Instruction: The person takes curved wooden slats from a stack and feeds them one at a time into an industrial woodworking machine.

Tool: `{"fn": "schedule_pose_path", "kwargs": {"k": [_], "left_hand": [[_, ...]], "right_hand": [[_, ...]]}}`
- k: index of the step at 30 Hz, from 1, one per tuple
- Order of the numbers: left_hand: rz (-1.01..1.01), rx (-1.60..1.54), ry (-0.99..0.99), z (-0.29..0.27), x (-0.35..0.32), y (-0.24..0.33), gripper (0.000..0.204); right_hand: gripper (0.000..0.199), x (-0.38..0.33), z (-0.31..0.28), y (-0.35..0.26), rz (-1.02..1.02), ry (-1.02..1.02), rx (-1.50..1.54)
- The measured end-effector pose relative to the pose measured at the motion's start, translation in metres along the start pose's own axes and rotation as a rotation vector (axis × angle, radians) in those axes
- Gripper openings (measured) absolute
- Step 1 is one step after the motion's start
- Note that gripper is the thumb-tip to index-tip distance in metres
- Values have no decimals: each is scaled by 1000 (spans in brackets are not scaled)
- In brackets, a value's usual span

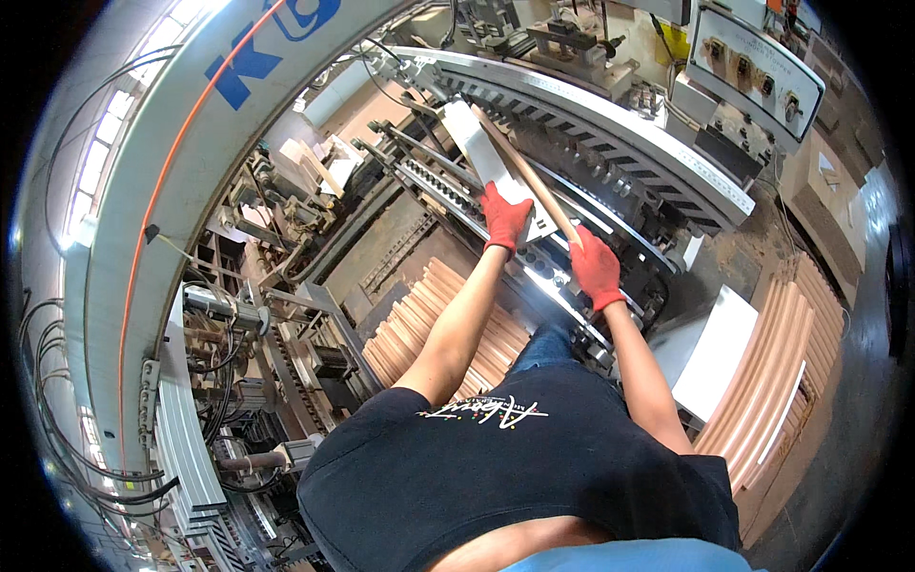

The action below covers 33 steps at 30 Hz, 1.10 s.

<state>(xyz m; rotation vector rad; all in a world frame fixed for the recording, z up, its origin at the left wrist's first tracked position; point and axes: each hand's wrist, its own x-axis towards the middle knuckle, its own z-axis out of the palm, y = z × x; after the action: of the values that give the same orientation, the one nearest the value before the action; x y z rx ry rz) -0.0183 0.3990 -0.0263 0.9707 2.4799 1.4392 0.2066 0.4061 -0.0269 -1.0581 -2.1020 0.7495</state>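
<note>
A long, slim wooden strip (526, 170) lies slantwise along the right edge of a white, flat bar-shaped plate (470, 138) on the machine. My right hand (596, 267), in a red glove, is closed round the strip's near end. To its left, my left hand (506, 217), also in a red glove, rests on the white plate with thumb and fingers apart. It appears to hold nothing, though its palm side is hidden.
Stacked wooden strips (429, 319) lie at my left below the machine rail, and another stack (762, 381) sits at my right beside a white panel (720, 334). A striped guard rail (610, 124) curves behind. A control panel (756, 71) stands far right; a large machine arm (143, 219) arches left.
</note>
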Motion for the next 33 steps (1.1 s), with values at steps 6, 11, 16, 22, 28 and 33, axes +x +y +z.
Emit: {"fn": "schedule_pose_path", "kwargs": {"k": [6,11,16,22,28,33], "left_hand": [[-65,-321,46,-9,-9,-5,80],[-98,-389,175,-3,12,-34,78],[-147,-415,114,11,4,-13,79],[-161,-349,141,4,1,-10,82],[-6,-103,196,2,-8,-1,86],[4,158,126,11,-8,17,83]], "right_hand": [[34,51,27,-6,52,-60,85],[35,77,46,-14,55,-179,63],[34,80,69,10,-19,-59,-96],[29,105,77,-3,-88,-100,-55],[35,108,84,5,-120,-80,-31],[33,84,64,4,-52,133,177]]}}
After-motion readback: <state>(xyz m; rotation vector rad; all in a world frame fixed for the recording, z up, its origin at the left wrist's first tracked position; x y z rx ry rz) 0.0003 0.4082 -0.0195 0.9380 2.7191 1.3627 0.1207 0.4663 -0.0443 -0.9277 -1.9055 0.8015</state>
